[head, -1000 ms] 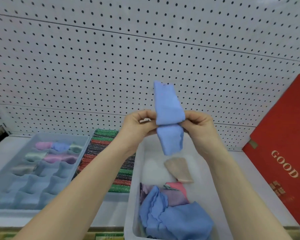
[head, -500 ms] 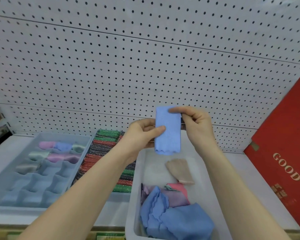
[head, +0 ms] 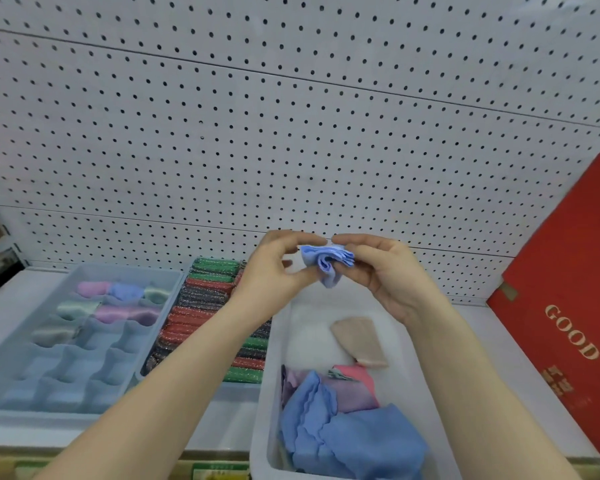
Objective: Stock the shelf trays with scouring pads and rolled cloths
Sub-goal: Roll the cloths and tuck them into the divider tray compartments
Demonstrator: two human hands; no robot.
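Observation:
Both hands hold one small blue cloth [head: 328, 263] in the air above the white bin [head: 274, 344]; the cloth is bunched into a short roll with its layered end toward me. My left hand [head: 278, 268] pinches its left side and my right hand [head: 378, 271] pinches its right side. At the left, a pale blue divided tray [head: 21, 362] holds several rolled cloths [head: 118, 303] in its back cells. Between tray and bin lies a tray of red, green and dark scouring pads [head: 208, 299].
Loose blue, purple, pink and beige cloths [head: 347, 427] lie in the white bin. A red board [head: 565, 306] with gold lettering leans at the right. White pegboard [head: 291, 116] backs the shelf. The shelf's front edge runs along the bottom.
The blue cloth went from a long strip held upright to a folded flat piece, and is now rolled into a small bundle between both hands, which have come closer together.

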